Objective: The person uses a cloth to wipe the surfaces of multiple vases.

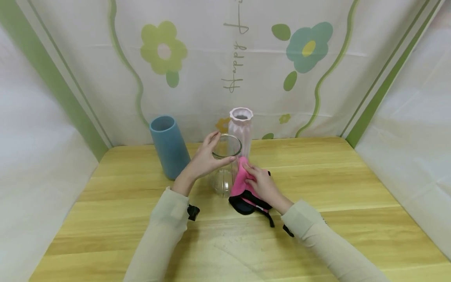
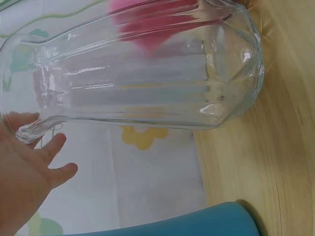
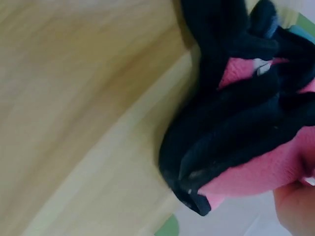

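Vases [image 1: 222, 181] three, cloth [image 1: 240, 181] one

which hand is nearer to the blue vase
Left. The left hand, at the glass vase, is just right of the blue vase; the right hand is farther right, gripping the pink cloth item.

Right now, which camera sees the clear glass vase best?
The left wrist view: the glass vase fills much of it, close up, from rim to base. The head view shows it smaller, partly behind the left hand. The right wrist view doesn't show it.
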Motion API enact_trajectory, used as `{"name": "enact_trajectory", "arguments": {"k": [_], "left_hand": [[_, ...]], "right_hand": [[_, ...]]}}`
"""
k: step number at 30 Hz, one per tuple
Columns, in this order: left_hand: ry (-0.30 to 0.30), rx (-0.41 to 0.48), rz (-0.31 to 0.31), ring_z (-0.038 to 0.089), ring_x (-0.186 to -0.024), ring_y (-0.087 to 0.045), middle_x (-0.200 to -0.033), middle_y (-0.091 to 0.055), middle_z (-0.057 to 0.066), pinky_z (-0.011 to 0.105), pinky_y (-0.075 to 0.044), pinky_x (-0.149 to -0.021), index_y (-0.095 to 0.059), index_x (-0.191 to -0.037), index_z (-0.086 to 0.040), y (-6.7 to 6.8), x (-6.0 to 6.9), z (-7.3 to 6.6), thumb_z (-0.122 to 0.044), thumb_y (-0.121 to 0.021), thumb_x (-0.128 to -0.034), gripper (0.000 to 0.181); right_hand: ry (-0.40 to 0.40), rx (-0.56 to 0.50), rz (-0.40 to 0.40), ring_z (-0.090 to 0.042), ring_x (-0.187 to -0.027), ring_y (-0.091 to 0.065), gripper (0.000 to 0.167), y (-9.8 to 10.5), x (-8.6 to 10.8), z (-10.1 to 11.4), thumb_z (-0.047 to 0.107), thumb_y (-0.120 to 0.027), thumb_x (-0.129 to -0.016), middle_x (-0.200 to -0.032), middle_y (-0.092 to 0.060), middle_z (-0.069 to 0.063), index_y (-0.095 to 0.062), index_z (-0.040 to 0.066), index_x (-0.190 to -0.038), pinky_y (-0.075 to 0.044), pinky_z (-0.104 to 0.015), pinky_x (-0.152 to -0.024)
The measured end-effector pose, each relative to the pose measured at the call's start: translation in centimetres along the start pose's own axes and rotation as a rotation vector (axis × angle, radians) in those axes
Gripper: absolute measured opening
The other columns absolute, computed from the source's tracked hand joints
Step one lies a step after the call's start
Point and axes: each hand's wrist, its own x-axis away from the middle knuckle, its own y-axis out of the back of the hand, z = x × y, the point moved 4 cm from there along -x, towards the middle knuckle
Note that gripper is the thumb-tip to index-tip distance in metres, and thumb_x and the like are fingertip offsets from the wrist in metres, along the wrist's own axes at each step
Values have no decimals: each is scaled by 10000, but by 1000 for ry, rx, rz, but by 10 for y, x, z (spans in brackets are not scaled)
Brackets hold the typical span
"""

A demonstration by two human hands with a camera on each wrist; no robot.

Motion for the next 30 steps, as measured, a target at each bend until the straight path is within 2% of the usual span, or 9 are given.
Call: {"name": "enact_trajectory", "arguments": {"k": [4,7,11,15,18,24,27,30], "left_hand": [[6,6,-33,332,-1454,-155,-1593,-59,77,600,-291,-1102,-162,-1543,-170,0,0,-1,-541,-706,-787,1003],[-3,-16,-50,306,-1419,-183,-1565,-99,117,582,-313,-1092,-182,-1540,-164,0,0,-2,-533,-693,-804,969],[-20,-55,-66,312,-1407,-209,-1549,-161,136,574,-321,-1091,-214,-1531,-144,0,0,-1,-530,-678,-819,934],[-38,-69,-83,330,-1411,-256,-1545,-230,113,565,-330,-1094,-262,-1515,-109,3,1,-1,-501,-697,-814,913],[-49,-68,-69,353,-1417,-277,-1553,-247,108,562,-328,-1099,-270,-1509,-86,5,2,-2,-470,-696,-819,897],[-49,-33,19,378,-1436,-243,-1599,-147,80,582,-306,-1104,-170,-1533,-98,5,2,-2,-430,-645,-827,913],[-45,-16,32,374,-1443,-228,-1606,-127,60,587,-301,-1104,-151,-1538,-116,4,2,-2,-419,-639,-832,911],[-50,-14,16,360,-1447,-226,-1604,-136,51,581,-297,-1110,-162,-1537,-115,4,1,-1,-438,-656,-841,913]], "right_hand": [[-13,59,54,-416,-1220,-527,553,-3,1,-6,31,-657,-868,-1395,-471,-276,-469,9,-1388,-479,-472,-972],[-13,53,59,-416,-1216,-531,563,-4,2,-8,29,-652,-872,-1402,-463,-277,-455,15,-1399,-481,-471,-970],[1,21,23,-423,-1219,-527,557,-1,1,-6,27,-650,-874,-1395,-466,-286,-466,31,-1400,-481,-478,-968],[44,-30,-51,-439,-1234,-510,539,5,-2,2,21,-653,-869,-1385,-473,-295,-497,47,-1385,-471,-494,-977],[82,-61,-105,-432,-1243,-505,546,9,-5,8,0,-648,-865,-1387,-473,-289,-494,46,-1387,-469,-486,-981],[139,-125,-187,-401,-1252,-512,531,14,-7,18,-25,-641,-863,-1397,-475,-267,-501,17,-1374,-483,-432,-966],[150,-139,-197,-395,-1246,-519,523,14,-7,20,-24,-641,-863,-1397,-477,-263,-505,9,-1367,-488,-418,-958],[141,-130,-184,-386,-1253,-517,535,12,-7,19,-19,-641,-866,-1407,-472,-251,-494,19,-1378,-485,-416,-964]]}}
